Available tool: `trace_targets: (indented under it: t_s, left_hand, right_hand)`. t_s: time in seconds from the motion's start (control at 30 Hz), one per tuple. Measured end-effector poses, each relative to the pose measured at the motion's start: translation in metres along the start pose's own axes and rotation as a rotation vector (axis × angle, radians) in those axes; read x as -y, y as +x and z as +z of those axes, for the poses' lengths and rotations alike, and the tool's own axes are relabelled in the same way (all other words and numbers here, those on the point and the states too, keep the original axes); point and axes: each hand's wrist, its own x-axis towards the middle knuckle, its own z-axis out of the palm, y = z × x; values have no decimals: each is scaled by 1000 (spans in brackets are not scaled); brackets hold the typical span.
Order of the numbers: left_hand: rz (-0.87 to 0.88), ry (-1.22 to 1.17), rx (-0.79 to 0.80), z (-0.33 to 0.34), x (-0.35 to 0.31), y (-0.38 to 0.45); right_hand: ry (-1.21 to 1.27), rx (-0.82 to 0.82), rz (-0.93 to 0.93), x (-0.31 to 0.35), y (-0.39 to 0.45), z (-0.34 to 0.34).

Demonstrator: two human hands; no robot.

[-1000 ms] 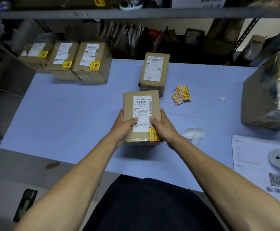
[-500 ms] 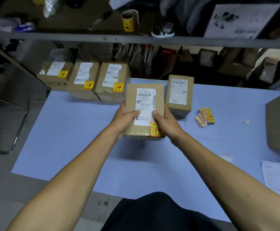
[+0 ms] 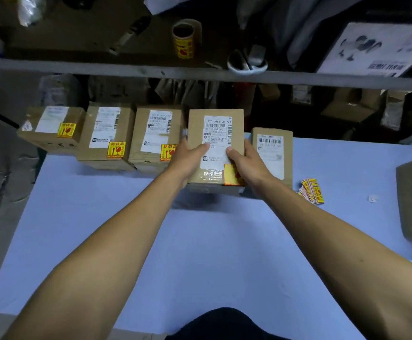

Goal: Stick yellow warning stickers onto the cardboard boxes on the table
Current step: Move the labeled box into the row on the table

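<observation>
Both hands, left hand (image 3: 187, 155) and right hand (image 3: 245, 163), grip the stickered cardboard box (image 3: 216, 148) by its sides, thumbs on top, between them above the counter (image 3: 200, 241). It looks light and stiff; side holds suit it.

Both hands, left hand (image 3: 187, 155) and right hand (image 3: 246, 165), grip a brown cardboard box (image 3: 216, 148) bearing a yellow warning sticker (image 3: 232, 175), beside three stickered cardboard boxes (image 3: 106, 136) on the blue table (image 3: 212, 241).
</observation>
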Motion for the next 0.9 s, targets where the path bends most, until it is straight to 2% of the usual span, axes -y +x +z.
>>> trace_targets:
  t_s: [0.13,0.37,0.77,0.9]
  left_hand:
    - [-19,40,-24,5,7,27]
    - [-32,173,-66,17,17,59]
    - [44,474,-175,22,13,77]
    - [192,645,-211,24,4,65]
  right_hand:
    - [7,-17,52,-2,24,3]
    - [-124,-93,109,-8,59,10]
    - [-334,-125,4,1,77,11]
    - [-515,-141,-176,7,64,0]
